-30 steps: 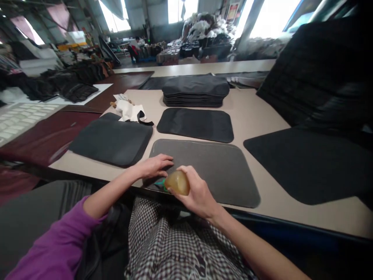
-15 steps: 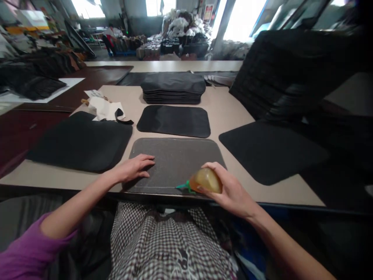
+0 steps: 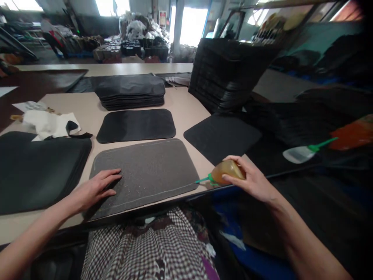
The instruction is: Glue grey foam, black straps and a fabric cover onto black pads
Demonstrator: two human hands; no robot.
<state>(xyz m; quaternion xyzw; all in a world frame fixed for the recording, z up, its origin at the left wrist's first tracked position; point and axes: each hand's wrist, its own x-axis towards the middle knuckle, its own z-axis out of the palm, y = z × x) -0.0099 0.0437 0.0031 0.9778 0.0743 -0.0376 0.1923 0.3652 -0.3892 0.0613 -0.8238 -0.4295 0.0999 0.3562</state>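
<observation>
A grey rounded panel [image 3: 151, 167] lies flat before me, with a thin pale line of glue along its edges. My left hand [image 3: 99, 186] rests on its left side, fingers stretched out. In my right hand [image 3: 247, 177] is a squeeze bottle [image 3: 225, 172] of amber liquid, held tilted. Its green nozzle points left, and the tip is at the panel's near right corner. Behind the grey panel lies a black rounded panel [image 3: 136, 125]. Another black panel [image 3: 223, 136] is to the right, partly behind my right hand.
Stacked black panels [image 3: 131, 91] stand at the back, with a taller black stack [image 3: 224, 74] farther right. More panels [image 3: 37, 171] lie left, beside white scraps [image 3: 49, 122]. A second green-nozzled bottle [image 3: 298, 154] lies at right. A person [image 3: 54, 37] stands far back.
My right hand has moved the bottle right along the near edge to the corner, lengthening the pale line. My left hand stays on the panel. The view has turned right.
</observation>
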